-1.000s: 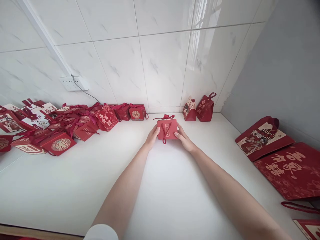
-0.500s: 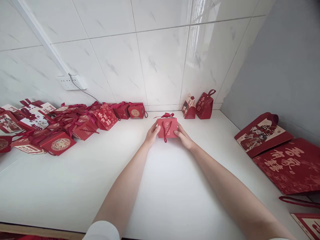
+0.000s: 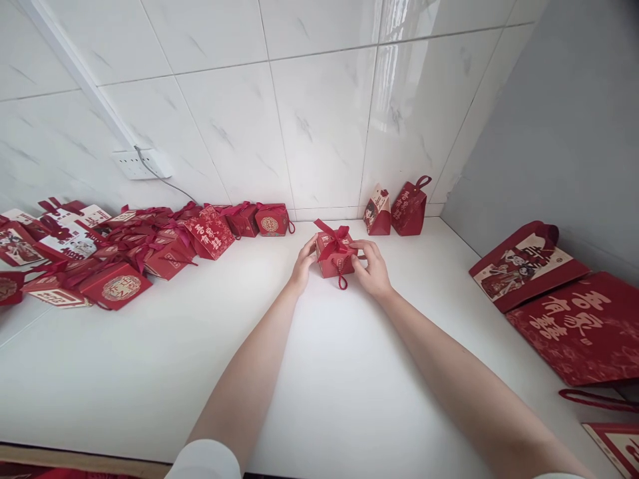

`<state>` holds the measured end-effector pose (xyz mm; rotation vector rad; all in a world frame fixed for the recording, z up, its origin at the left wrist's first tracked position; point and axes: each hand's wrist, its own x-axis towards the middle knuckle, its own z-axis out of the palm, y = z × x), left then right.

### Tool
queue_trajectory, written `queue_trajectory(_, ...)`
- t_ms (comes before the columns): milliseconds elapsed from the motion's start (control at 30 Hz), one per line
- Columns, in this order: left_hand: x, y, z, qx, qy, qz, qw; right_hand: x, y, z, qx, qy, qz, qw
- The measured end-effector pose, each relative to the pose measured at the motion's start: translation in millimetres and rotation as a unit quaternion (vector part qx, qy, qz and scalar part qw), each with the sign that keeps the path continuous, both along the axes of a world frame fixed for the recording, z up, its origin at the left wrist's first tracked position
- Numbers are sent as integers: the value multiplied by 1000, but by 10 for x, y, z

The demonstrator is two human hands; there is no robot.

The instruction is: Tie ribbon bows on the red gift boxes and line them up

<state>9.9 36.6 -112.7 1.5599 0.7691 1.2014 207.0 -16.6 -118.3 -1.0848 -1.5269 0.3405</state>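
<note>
A small red gift box (image 3: 330,267) with a ribbon bow on its top and a twisted cord loop on its front is between my two hands, over the white table. My left hand (image 3: 303,265) grips its left side, fingers behind and thumb hidden from clear view. At the box's right side, my right hand (image 3: 372,267) has its thumb and fingers curved against the corner. The box is turned at an angle, so its bow and top face show.
Red gift boxes (image 3: 117,287) lie heaped at the left, with a patterned box (image 3: 272,221) at the row's end. Two peaked boxes (image 3: 409,209) stand by the tiled wall. Large red bags (image 3: 579,326) lie along the right. A socket (image 3: 142,164) with a cable is on the wall.
The gift box has tilted and turned, so its top and bow now show more. My right hand has shifted its fingers up onto the corner. The left hand stays at its side.
</note>
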Motion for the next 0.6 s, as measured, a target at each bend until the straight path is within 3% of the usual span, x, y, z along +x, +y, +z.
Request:
queue_trajectory(200,31,-5,-8,48,47,68,995,-3,8,-20,-61,32,28,997)
queue_trajectory(400,-3,-108,68,158,207,119,958,-30,-13,-4,-66,47,25,996)
queue_trajectory(600,60,-138,78,206,214,135,945,-30,8,-42,-92,57,-3,994)
